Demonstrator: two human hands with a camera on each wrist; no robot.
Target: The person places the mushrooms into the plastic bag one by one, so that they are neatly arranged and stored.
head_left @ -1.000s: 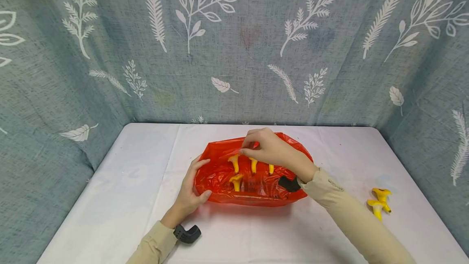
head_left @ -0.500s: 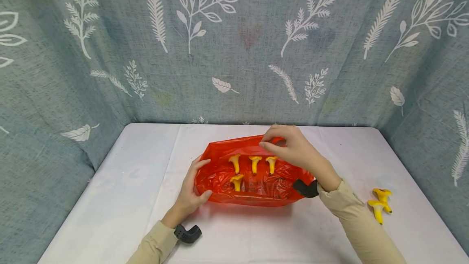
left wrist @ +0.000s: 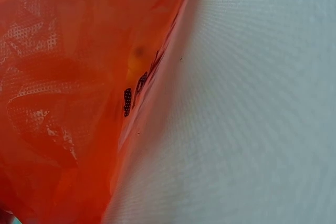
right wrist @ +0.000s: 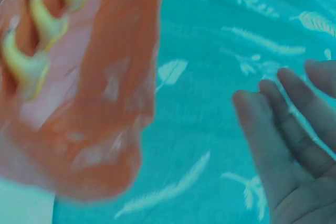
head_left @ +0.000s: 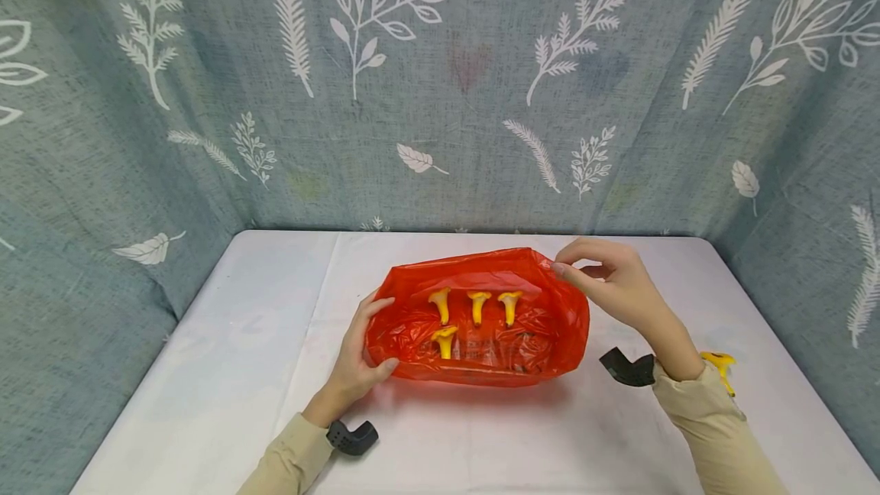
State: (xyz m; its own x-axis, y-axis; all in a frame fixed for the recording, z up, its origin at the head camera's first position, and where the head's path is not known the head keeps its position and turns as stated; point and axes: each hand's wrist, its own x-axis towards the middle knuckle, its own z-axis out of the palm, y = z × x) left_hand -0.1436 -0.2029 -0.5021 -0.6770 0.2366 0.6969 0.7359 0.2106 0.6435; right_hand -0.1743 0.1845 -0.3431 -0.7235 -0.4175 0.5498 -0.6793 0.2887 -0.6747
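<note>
Red plastic, head view: a thin red bag (head_left: 481, 327) lies open in the middle of the white counter (head_left: 241, 342), its mouth facing up.
Mushrooms, head view: four yellow mushrooms (head_left: 476, 312) sit inside the bag, three in a row at the back and one in front of them.
Left hand, head view: the left hand (head_left: 357, 357) grips the bag's left end, thumb curled over the near edge and fingers along the side.
Right hand, head view: the right hand (head_left: 615, 281) is just beside the bag's right upper corner, thumb and forefinger close together at the rim; whether they touch the plastic cannot be told.
Loose mushroom, head view: another yellow mushroom (head_left: 718, 363) lies on the counter behind the right sleeve (head_left: 715, 434).
Backdrop, head view: a grey-blue curtain (head_left: 440, 82) with white leaf prints hangs behind the counter.
Left wrist view: crinkled red bag (left wrist: 68, 103) fills the left side, lying against the white counter (left wrist: 247, 119); the hand is out of sight.
Right wrist view: the right hand's fingers (right wrist: 294, 129) are relaxed, lightly bent and holding nothing, apart from the blurred bag (right wrist: 89, 103) with mushrooms (right wrist: 37, 35) showing inside.
</note>
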